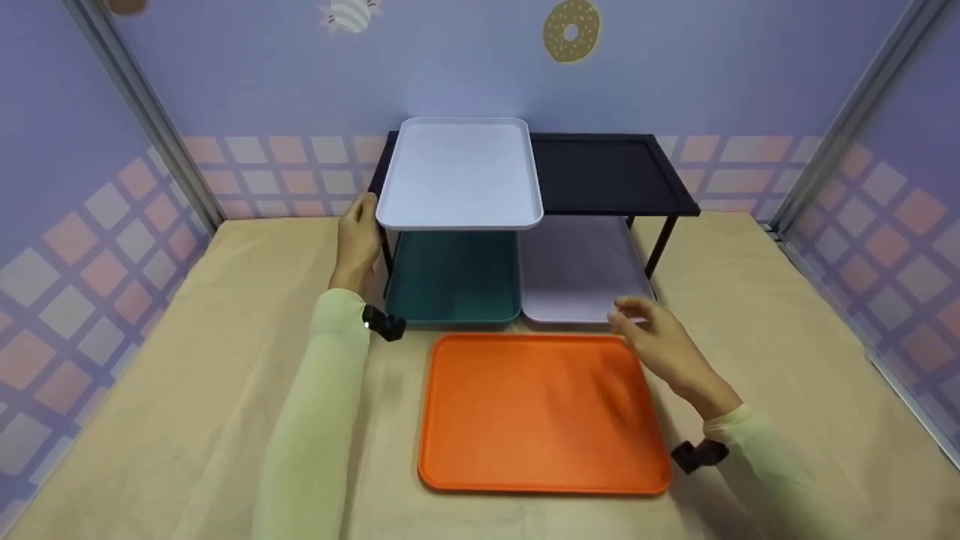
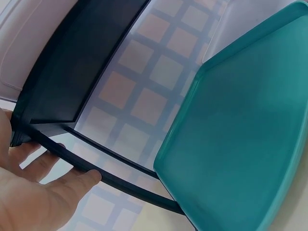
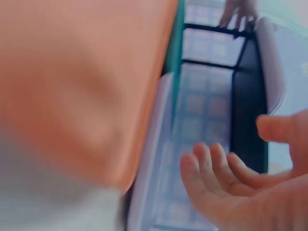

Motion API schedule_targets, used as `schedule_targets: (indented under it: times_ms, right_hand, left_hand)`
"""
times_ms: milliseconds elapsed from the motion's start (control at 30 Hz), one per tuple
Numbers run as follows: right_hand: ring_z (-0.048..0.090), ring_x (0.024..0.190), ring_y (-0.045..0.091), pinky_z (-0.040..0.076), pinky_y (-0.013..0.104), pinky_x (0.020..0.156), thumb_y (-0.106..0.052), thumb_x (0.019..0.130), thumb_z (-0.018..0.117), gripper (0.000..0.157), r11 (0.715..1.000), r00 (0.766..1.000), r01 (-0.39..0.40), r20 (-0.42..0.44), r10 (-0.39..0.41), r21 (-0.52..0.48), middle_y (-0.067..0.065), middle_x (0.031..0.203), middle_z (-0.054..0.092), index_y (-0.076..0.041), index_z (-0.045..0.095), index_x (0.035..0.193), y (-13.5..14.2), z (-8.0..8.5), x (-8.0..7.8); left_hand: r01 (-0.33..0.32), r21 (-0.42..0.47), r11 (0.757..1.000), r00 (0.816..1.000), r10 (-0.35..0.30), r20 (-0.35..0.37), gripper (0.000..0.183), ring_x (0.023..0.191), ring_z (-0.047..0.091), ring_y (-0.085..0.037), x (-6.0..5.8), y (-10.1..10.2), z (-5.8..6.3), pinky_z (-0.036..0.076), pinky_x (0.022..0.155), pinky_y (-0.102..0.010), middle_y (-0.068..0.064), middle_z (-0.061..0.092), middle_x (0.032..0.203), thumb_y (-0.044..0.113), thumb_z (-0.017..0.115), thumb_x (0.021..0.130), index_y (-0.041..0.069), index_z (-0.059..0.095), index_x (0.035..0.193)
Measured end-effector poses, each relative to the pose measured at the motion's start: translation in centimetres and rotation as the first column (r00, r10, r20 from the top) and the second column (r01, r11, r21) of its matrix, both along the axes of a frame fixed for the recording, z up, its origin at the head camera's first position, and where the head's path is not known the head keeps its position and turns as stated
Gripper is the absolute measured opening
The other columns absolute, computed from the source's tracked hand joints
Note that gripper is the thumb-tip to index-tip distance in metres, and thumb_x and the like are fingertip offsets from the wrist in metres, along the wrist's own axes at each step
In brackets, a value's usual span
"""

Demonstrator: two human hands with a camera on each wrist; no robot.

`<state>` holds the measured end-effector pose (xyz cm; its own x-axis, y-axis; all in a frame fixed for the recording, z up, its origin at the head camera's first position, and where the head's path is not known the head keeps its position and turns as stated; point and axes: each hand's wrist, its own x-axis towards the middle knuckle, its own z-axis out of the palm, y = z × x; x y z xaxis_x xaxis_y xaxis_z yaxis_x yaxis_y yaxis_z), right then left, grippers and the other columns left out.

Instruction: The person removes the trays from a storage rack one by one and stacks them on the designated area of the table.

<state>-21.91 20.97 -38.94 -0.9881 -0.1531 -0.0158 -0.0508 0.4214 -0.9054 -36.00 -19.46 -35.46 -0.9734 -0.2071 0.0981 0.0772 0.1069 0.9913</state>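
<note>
At the front left corner of a black two-tier rack (image 1: 611, 174), my left hand (image 1: 358, 238) grips the frame, with fingers around a slim leg (image 2: 122, 186) in the left wrist view. A white tray (image 1: 461, 172) lies on the left part of the rack's top, its front edge jutting past the shelf. My right hand (image 1: 660, 345) holds nothing; its fingers are loosely bent over the far right corner of an orange tray (image 1: 540, 420). Beneath the top shelf sit a green tray (image 1: 454, 277) and, to its right, a pale lavender tray (image 1: 581, 270).
A beige cloth (image 1: 180, 390) covers the table. Patterned wall panels (image 1: 465, 67) stand behind the rack and on both sides, with metal posts (image 1: 146, 112) at the back corners. The orange tray lies just in front of the two lower trays.
</note>
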Motion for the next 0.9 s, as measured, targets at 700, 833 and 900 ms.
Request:
schedule_targets:
  times_ms: [700, 833, 900]
  right_hand:
    - [0.053, 0.138, 0.035, 0.053, 0.040, 0.106, -0.034, 0.109, 0.052, 0.077, 0.686, 0.966, 0.088, 0.229, 0.118, -0.722, 0.017, 0.163, 0.033, -0.008, 0.006, 0.165, -9.9, 5.5, -3.8]
    - [0.050, 0.140, 0.036, 0.050, 0.042, 0.109, -0.035, 0.108, 0.053, 0.076, 0.599, 0.950, 0.123, 0.269, 0.160, -0.791, 0.019, 0.165, 0.027, -0.014, 0.008, 0.166, -11.7, 6.1, -4.5]
    - [0.049, 0.141, 0.037, 0.049, 0.042, 0.110, -0.034, 0.108, 0.054, 0.073, 0.550, 0.940, 0.152, 0.293, 0.177, -0.821, 0.019, 0.166, 0.025, -0.016, 0.013, 0.166, -12.7, 6.4, -4.8]
  left_hand:
    - [0.007, -0.016, 1.000, 1.000, -0.007, -0.008, 0.058, 0.156, 0.022, -0.021, 0.0, 0.0, 0.0, 0.023, 0.127, -0.032, -0.008, 0.029, 0.168, 0.041, 0.035, 0.113, 0.010, 0.031, 0.162]
    - [0.000, -0.022, 1.000, 1.000, 0.000, -0.010, 0.058, 0.156, 0.023, -0.022, 0.1, -0.2, 0.0, 0.022, 0.127, -0.032, -0.009, 0.029, 0.167, 0.040, 0.035, 0.113, 0.009, 0.031, 0.161]
    - [-0.004, -0.023, 1.000, 1.000, 0.004, -0.009, 0.058, 0.156, 0.022, -0.022, 0.2, -0.3, -0.1, 0.022, 0.127, -0.033, -0.010, 0.029, 0.167, 0.040, 0.034, 0.113, 0.008, 0.031, 0.161]
